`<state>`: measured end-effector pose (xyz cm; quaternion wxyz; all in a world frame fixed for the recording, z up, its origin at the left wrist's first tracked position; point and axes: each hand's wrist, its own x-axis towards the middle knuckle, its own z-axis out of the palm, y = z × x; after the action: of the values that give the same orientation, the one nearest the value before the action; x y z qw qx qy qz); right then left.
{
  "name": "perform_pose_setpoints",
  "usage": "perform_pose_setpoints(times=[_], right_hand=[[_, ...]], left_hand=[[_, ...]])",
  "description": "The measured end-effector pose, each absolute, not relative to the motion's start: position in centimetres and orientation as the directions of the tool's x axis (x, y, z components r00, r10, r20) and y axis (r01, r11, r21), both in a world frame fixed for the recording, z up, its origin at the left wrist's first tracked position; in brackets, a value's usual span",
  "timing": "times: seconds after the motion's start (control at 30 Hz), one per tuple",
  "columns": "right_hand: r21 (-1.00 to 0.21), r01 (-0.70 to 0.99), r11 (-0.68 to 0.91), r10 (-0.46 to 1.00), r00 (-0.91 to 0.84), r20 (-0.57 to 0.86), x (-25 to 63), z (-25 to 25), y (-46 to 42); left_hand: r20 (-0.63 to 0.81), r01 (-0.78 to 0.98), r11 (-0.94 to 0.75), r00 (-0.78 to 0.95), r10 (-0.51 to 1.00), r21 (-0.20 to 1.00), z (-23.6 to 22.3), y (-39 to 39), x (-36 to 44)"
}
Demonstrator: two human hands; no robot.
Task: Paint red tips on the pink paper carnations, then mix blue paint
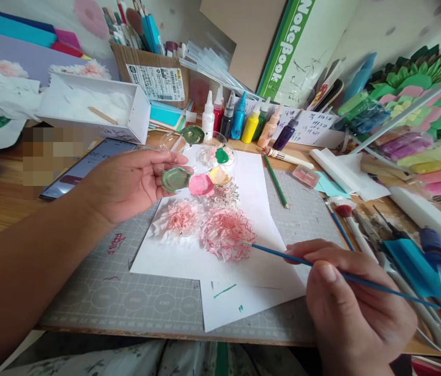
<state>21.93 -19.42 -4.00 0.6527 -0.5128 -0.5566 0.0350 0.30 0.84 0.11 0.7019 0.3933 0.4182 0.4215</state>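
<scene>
My left hand (pixel 128 180) holds a clear plastic paint palette (pixel 200 162) by its near left well, fingers curled round a well of grey-green paint. Other wells hold pink, yellow and green paint. My right hand (pixel 355 305) pinches a thin blue paintbrush (pixel 322 269). Its tip touches the right edge of a pink-tinted frilly paper flower (pixel 227 233). A paler pink paper flower (pixel 179 219) lies just left of it. Both flowers rest on white paper sheets (pixel 243 282) over a grey cutting mat (pixel 126 297).
A row of small paint bottles (pixel 243 122) stands behind the palette. A green pencil (pixel 276 183), an eraser and more brushes (pixel 341 219) lie to the right, with scissors and coloured paper rolls. A phone (pixel 87 167), a white box (pixel 95 107) and a cardboard box of pens sit at left.
</scene>
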Motion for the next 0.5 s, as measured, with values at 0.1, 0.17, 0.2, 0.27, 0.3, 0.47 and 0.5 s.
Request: perform_pose_setpoints(times=[0.1, 0.17, 0.2, 0.27, 0.3, 0.47, 0.5], right_hand=[[-0.715, 0.519, 0.468, 0.644, 0.355, 0.678, 21.82, -4.01, -19.32], [-0.726, 0.514, 0.456, 0.659, 0.353, 0.664, 21.75, -3.97, -19.33], [-0.725, 0.515, 0.458, 0.654, 0.358, 0.667, 21.74, -3.95, -19.33], [-0.706, 0.521, 0.479, 0.619, 0.37, 0.693, 21.76, -3.93, -19.32], [-0.696, 0.524, 0.491, 0.603, 0.372, 0.705, 21.77, -3.92, -19.31], [-0.711, 0.527, 0.465, 0.652, 0.34, 0.678, 21.75, -3.86, -19.33], [-0.71, 0.533, 0.46, 0.649, 0.344, 0.678, 21.77, -3.87, -19.33]], left_hand=[[-0.247, -0.269, 0.336, 0.315, 0.916, 0.903, 0.11, 0.91, 0.31], [-0.252, -0.262, 0.339, 0.315, 0.915, 0.903, 0.07, 0.93, 0.31], [-0.254, -0.259, 0.34, 0.313, 0.915, 0.904, 0.04, 0.94, 0.31], [-0.255, -0.257, 0.339, 0.312, 0.915, 0.905, -0.03, 0.96, 0.34], [-0.254, -0.255, 0.339, 0.314, 0.915, 0.906, -0.06, 0.97, 0.36], [-0.256, -0.247, 0.339, 0.312, 0.915, 0.908, -0.07, 1.01, 0.36], [-0.256, -0.247, 0.339, 0.312, 0.915, 0.908, -0.04, 1.01, 0.35]])
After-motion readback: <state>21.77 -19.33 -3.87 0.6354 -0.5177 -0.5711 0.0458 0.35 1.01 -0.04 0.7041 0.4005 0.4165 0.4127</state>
